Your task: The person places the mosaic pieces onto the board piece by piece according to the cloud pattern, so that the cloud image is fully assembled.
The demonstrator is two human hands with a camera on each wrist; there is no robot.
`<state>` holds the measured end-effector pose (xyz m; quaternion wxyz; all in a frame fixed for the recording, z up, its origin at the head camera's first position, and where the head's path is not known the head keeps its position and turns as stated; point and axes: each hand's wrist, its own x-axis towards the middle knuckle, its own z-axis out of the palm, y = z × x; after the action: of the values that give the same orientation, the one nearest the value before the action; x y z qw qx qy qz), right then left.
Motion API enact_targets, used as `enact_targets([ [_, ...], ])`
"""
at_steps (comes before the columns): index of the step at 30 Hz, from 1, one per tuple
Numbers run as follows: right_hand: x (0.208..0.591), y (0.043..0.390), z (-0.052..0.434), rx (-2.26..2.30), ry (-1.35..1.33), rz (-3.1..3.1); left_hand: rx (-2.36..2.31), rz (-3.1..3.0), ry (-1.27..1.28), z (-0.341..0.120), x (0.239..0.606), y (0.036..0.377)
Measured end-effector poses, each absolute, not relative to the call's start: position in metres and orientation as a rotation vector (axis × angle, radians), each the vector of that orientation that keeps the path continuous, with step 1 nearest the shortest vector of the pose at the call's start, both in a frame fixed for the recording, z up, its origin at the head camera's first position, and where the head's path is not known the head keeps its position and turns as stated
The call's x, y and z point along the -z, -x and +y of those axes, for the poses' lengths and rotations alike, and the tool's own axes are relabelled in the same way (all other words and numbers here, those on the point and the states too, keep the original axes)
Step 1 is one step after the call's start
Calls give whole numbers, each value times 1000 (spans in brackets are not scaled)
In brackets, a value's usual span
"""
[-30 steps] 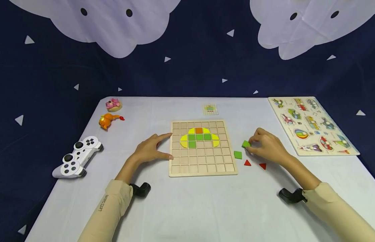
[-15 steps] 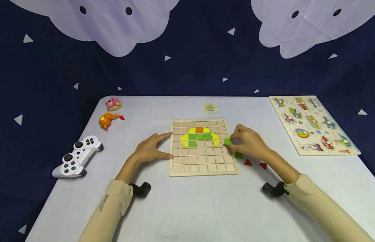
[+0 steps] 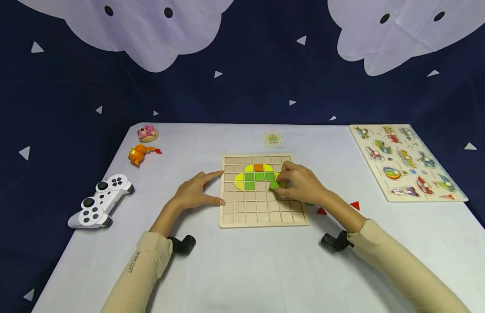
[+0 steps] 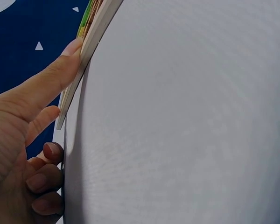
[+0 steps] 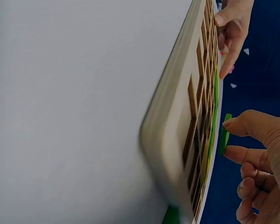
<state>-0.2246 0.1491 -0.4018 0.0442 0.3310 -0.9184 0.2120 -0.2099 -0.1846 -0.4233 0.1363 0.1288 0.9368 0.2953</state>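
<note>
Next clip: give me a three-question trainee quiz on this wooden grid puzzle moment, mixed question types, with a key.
1. True or false: the right hand pinches a green square tile over the wooden grid board.
2. Multiple choice: where does the left hand rest? A) on the white game controller B) against the board's left edge C) on the vehicle peg puzzle
3. Fill in: the single tile at the top middle of the pattern is ____.

Key: 1 true; 2 B; 3 orange.
</note>
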Motion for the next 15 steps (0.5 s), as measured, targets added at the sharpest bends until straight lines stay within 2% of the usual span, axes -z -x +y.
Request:
enact_targets([
  [15, 405, 233, 122, -535, -1111, -2776, -848, 2719, -370, -185, 425, 210],
])
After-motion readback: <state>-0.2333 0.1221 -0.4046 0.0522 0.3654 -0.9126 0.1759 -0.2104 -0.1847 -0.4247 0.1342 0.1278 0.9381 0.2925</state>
